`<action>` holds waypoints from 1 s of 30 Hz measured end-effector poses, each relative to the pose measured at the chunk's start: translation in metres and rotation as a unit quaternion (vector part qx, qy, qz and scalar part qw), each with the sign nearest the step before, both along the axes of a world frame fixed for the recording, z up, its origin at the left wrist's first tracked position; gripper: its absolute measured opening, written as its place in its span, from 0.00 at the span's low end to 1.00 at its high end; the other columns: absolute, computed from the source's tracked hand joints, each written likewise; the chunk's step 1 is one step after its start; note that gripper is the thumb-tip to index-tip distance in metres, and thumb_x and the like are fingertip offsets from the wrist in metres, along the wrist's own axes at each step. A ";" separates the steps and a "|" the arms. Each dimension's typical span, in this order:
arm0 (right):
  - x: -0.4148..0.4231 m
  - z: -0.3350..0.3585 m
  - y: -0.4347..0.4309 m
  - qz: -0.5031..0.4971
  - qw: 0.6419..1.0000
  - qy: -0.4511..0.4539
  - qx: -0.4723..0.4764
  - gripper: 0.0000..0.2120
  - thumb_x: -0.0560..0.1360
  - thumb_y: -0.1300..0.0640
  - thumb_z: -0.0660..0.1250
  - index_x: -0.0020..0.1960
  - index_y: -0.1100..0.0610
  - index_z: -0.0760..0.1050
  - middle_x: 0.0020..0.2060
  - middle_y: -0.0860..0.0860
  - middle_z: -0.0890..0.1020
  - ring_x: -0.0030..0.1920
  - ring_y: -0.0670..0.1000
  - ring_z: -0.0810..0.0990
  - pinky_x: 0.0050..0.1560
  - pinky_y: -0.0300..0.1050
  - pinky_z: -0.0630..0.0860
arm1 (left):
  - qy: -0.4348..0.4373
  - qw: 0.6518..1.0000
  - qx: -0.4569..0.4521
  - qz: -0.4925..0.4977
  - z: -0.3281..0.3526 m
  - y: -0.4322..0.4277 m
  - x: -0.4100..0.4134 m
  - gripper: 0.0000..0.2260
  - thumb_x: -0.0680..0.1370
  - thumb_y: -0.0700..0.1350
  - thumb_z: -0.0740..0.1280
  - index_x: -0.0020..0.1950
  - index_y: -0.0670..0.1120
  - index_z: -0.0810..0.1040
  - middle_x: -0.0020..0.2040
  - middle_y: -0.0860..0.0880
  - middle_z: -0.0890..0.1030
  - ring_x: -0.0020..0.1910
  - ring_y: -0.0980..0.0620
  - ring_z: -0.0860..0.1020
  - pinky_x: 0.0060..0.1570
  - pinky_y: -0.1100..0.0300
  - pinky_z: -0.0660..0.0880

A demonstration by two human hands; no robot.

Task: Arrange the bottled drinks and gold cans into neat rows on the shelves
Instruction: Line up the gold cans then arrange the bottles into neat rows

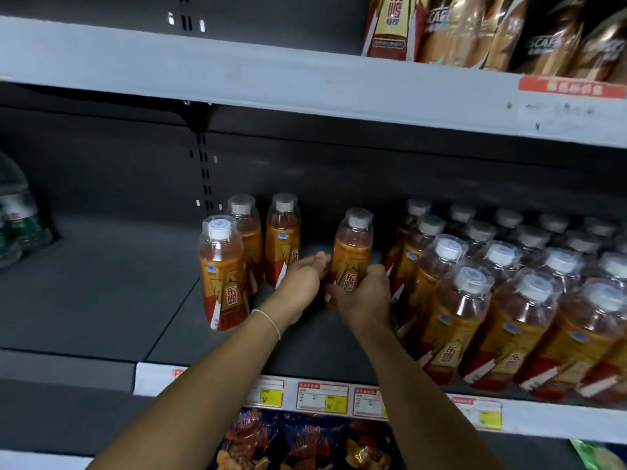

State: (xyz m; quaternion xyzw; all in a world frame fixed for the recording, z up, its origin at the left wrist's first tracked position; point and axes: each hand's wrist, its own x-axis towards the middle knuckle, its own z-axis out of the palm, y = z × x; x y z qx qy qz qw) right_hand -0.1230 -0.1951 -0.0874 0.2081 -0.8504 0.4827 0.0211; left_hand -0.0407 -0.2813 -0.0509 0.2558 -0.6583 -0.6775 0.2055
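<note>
While in right hand (364, 295), bottle (353, 252) upright.

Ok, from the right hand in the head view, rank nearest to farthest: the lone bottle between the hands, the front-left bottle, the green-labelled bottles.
1. lone bottle, centre, gripped by the right hand.
2. front-left bottle, standing off to the left.
3. green-labelled bottles, far left end of the shelf.
</note>
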 end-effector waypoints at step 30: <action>-0.018 0.000 -0.049 -0.023 0.987 0.136 -0.087 0.22 0.64 0.55 0.82 0.46 0.58 0.70 0.45 0.57 0.77 0.46 0.58 0.77 0.48 0.49 0.75 | -0.019 0.987 -0.153 0.044 -0.022 -0.023 0.060 0.18 0.81 0.40 0.60 0.72 0.47 0.70 0.66 0.52 0.75 0.62 0.60 0.71 0.56 0.75 0.65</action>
